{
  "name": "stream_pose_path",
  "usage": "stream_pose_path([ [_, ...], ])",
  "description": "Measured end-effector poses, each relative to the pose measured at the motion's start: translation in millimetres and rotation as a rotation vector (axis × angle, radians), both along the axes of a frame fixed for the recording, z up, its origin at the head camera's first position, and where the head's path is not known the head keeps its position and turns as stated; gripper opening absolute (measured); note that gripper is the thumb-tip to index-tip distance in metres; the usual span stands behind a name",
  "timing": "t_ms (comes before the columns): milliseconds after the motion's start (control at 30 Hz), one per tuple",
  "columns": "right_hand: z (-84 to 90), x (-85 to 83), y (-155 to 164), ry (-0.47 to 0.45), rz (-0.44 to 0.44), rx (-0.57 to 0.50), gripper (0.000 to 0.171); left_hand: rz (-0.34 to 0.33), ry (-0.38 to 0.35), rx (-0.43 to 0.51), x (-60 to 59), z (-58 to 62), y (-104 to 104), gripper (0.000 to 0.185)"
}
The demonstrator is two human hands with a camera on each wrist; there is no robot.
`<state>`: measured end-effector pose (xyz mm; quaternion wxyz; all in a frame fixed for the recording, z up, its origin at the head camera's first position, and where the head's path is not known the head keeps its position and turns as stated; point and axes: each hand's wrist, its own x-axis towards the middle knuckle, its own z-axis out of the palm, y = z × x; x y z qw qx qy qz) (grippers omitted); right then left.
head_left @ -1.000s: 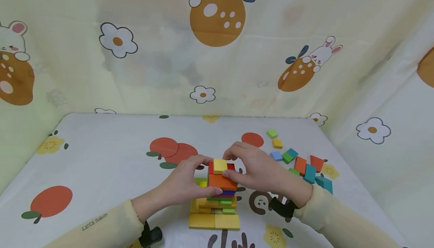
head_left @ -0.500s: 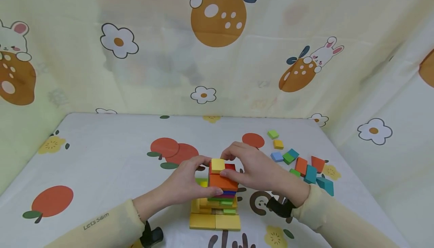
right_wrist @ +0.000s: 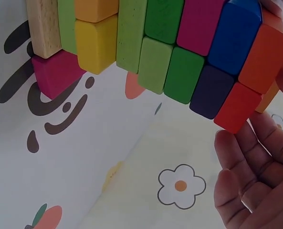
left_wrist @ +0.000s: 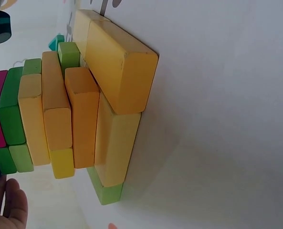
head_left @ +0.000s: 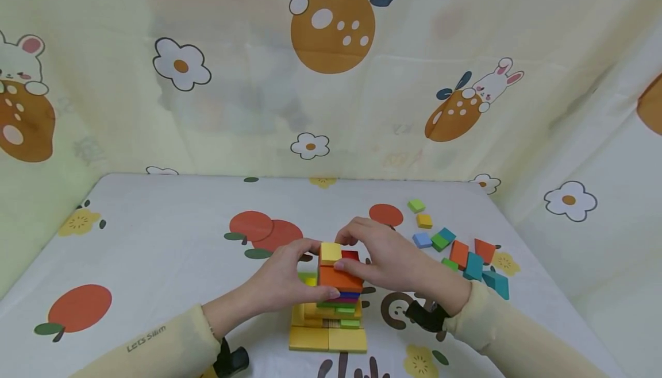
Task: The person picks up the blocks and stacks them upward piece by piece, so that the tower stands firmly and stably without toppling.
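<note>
A small yellow block (head_left: 331,252) sits on top of the block tower (head_left: 336,297). The right hand (head_left: 385,257) pinches the yellow block from the tower's right side. The left hand (head_left: 281,279) grips the tower's upper layers from its left.

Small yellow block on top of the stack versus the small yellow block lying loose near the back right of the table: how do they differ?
The small yellow square block on the stack sits high, beside a red block, with the right hand and left hand touching the stack around it. The loose yellow-orange square block lies flat on the printed tablecloth, untouched, darker in tone. Both are small, square and painted.
</note>
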<state>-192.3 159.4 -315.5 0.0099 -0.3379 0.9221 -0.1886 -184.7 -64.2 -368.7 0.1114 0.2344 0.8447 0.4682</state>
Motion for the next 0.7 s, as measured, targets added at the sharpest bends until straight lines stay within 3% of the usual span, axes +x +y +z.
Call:
stream_pose_path([
  [233,12.7,-3.5,20.3,0.000,-0.054,-0.071,0.036,0.003,-0.005,-0.002,0.6,0.5,1.6,0.063],
  [400,16.2,-29.6,71.0,0.046,-0.219,-0.095,0.032,0.023,0.000,-0.022,0.9,1.5,2.7,0.064],
  [500,-1.1,-46.1,104.4,-0.019,-0.319,0.005,0.031,0.031,0.001,-0.030,1.5,1.6,2.3,0.064],
  [700,-46.8,-61.1,149.3,-0.163,-0.445,0.355,0.039,0.034,-0.021,-0.009,3.1,-0.1,1.1,0.064],
])
